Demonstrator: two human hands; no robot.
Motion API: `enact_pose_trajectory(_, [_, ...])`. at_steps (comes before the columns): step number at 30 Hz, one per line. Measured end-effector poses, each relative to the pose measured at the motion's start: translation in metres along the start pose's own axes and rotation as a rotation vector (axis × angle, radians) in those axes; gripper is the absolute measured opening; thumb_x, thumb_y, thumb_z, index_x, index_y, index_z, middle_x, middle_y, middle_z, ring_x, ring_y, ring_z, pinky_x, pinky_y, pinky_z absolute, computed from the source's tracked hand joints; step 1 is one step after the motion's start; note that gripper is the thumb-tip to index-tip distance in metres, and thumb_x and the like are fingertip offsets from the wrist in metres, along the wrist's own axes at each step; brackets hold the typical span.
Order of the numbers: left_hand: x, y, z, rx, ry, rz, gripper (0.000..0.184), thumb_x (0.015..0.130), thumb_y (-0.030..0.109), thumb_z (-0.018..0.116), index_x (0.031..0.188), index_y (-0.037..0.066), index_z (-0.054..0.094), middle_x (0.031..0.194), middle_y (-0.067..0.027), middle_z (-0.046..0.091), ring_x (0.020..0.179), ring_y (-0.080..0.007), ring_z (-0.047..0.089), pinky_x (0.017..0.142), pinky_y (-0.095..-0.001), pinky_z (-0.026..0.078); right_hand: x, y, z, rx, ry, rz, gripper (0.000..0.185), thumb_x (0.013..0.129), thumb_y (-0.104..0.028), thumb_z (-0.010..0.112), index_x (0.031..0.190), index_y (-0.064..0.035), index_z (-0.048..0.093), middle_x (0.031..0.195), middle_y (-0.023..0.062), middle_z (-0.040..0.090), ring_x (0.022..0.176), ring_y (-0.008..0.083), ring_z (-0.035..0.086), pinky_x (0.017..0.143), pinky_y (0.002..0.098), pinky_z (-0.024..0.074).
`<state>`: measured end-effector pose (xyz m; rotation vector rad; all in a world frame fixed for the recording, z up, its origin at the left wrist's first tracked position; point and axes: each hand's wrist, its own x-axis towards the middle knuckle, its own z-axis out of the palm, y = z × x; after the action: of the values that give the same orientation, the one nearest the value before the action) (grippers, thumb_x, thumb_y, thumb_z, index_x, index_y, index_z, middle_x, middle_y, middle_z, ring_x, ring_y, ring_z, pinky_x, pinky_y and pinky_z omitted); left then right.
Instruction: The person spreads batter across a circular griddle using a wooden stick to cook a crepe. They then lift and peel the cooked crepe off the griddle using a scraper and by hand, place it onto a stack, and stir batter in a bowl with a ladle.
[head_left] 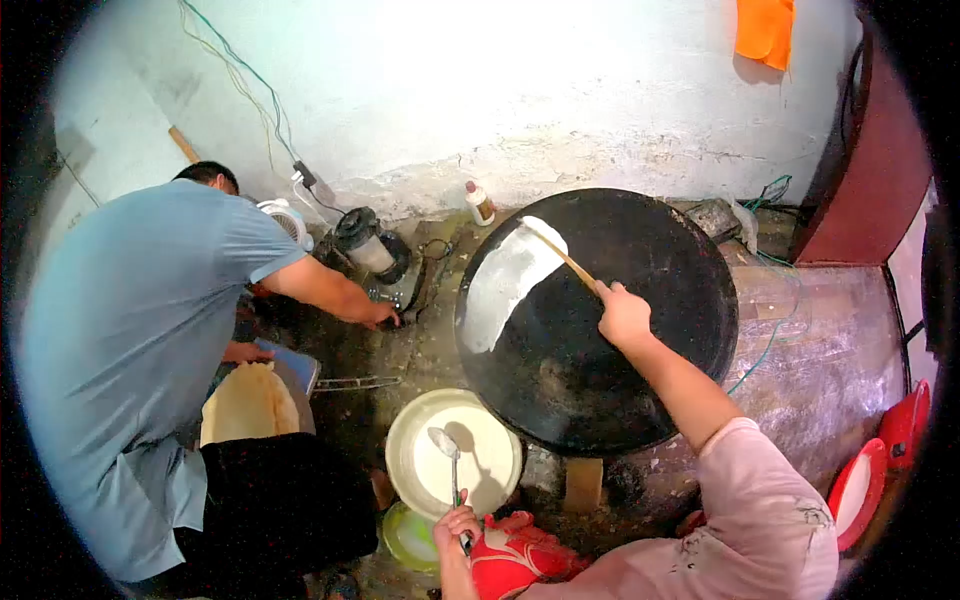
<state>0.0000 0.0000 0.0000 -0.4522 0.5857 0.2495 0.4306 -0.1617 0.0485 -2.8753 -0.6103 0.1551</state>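
My right hand (625, 312) grips the wooden handle of a batter spreader (565, 258) over a large round black griddle (620, 400). A curved band of white batter (508, 283) lies along the griddle's left side, and the spreader's far end rests at its top. My left hand (457, 527) is closed around a ladle (455, 470). The ladle's bowl, coated with white, is held above a bucket (398, 440) of pale batter and casts a shadow on it. Whether the ladle bowl touches the batter I cannot tell.
A co-worker in a blue shirt (140, 290) bends at the left, one hand (380, 314) near a dark appliance (375, 250). A bottle (480, 203) stands behind the griddle. A green bowl (395, 540) sits below the bucket. Red basins (870, 470) are at the right.
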Motion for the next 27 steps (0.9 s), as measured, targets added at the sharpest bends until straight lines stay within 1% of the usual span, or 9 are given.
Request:
enact_pose_trajectory(3, [0.027, 0.016, 0.005, 0.084, 0.018, 0.072, 0.033, 0.087, 0.004, 0.036, 0.116, -0.002, 0.051, 0.06, 0.0002, 0.042, 0.042, -0.0072, 0.034, 0.043, -0.0193, 0.036, -0.03, 0.005, 0.03, 0.491, 0.478, -0.165, 0.035, 0.072, -0.008, 0.054, 0.107, -0.0105, 0.061, 0.08, 0.014, 0.056, 0.08, 0.0316, 0.059, 0.07, 0.0381, 0.049])
enact_pose_trajectory(5, [0.014, -0.009, 0.011, -0.001, 0.068, 0.118, 0.032, 0.089, 0.006, 0.034, 0.115, -0.002, 0.052, 0.06, 0.0007, 0.041, 0.043, -0.0074, 0.034, 0.042, -0.0193, 0.035, -0.082, -0.001, 0.0, 0.381, 0.223, -0.299, 0.038, 0.07, -0.005, 0.054, 0.108, -0.0108, 0.061, 0.077, 0.0115, 0.054, 0.071, 0.0307, 0.059, 0.064, 0.0379, 0.0492])
enact_pose_trajectory(8, [0.02, 0.003, -0.018, 0.043, -0.064, 0.0, 0.039, 0.089, 0.005, 0.031, 0.126, -0.004, 0.04, 0.066, -0.0025, 0.043, 0.049, -0.009, 0.042, 0.045, -0.0235, 0.04, -0.038, 0.042, 0.0, 0.207, 0.325, -0.206, 0.042, 0.072, -0.002, 0.051, 0.112, -0.0126, 0.059, 0.078, 0.0101, 0.054, 0.066, 0.0311, 0.057, 0.057, 0.0399, 0.0471])
enact_pose_trajectory(14, [0.015, 0.005, -0.005, 0.083, -0.047, 0.048, 0.038, 0.086, 0.001, 0.036, 0.123, -0.006, 0.043, 0.063, -0.0006, 0.043, 0.047, -0.0099, 0.039, 0.046, -0.0226, 0.039, -0.056, -0.013, 0.002, 0.428, 0.248, -0.041, 0.051, 0.072, -0.01, 0.055, 0.123, -0.0138, 0.049, 0.106, 0.0122, 0.056, 0.086, 0.0321, 0.059, 0.077, 0.0403, 0.0478])
enact_pose_trajectory(18, [0.017, 0.005, -0.014, 0.044, -0.053, 0.024, 0.045, 0.083, 0.0, 0.041, 0.127, -0.005, 0.037, 0.062, -0.0001, 0.042, 0.046, -0.0096, 0.037, 0.049, -0.0211, 0.038, 0.007, -0.004, -0.012, -0.065, 0.169, -0.034, 0.052, 0.075, -0.005, 0.052, 0.126, -0.0058, 0.04, 0.097, 0.0132, 0.055, 0.079, 0.0285, 0.062, 0.065, 0.0411, 0.0498])
enact_pose_trajectory(23, [0.021, 0.026, -0.019, 0.361, -0.016, 0.126, 0.033, 0.087, 0.005, 0.04, 0.117, -0.005, 0.048, 0.061, 0.0, 0.04, 0.048, -0.0089, 0.037, 0.045, -0.0217, 0.037, -0.066, 0.012, 0.0, 0.168, 0.288, 0.002, 0.055, 0.071, -0.007, 0.054, 0.125, -0.006, 0.043, 0.091, 0.0134, 0.052, 0.072, 0.0317, 0.06, 0.062, 0.0399, 0.0498])
enact_pose_trajectory(25, [0.021, 0.011, -0.008, 0.013, -0.021, -0.003, 0.034, 0.088, 0.009, 0.038, 0.117, -0.005, 0.048, 0.062, -0.0004, 0.041, 0.048, -0.0095, 0.038, 0.046, -0.0221, 0.037, -0.092, -0.002, -0.006, 0.197, 0.182, -0.19, 0.055, 0.071, -0.008, 0.054, 0.125, -0.0068, 0.043, 0.091, 0.0131, 0.052, 0.07, 0.0315, 0.06, 0.061, 0.0396, 0.0497])
enact_pose_trajectory(26, [0.022, 0.012, -0.01, 0.037, 0.021, 0.042, 0.034, 0.089, 0.01, 0.037, 0.117, -0.005, 0.048, 0.063, -0.0005, 0.042, 0.048, -0.0096, 0.038, 0.046, -0.0221, 0.037, -0.081, 0.004, 0.003, 0.053, 0.225, -0.211, 0.053, 0.072, -0.007, 0.054, 0.124, -0.0083, 0.044, 0.09, 0.0123, 0.052, 0.068, 0.0313, 0.06, 0.059, 0.0388, 0.0495])
enact_pose_trajectory(27, [0.02, 0.013, -0.014, 0.062, 0.067, 0.088, 0.034, 0.09, 0.011, 0.036, 0.116, -0.006, 0.048, 0.063, -0.0006, 0.042, 0.048, -0.0096, 0.039, 0.046, -0.022, 0.037, -0.042, 0.05, 0.062, 0.034, 0.573, -0.323, 0.051, 0.073, -0.006, 0.053, 0.124, -0.0096, 0.045, 0.093, 0.0122, 0.052, 0.071, 0.0309, 0.06, 0.059, 0.0392, 0.0494])
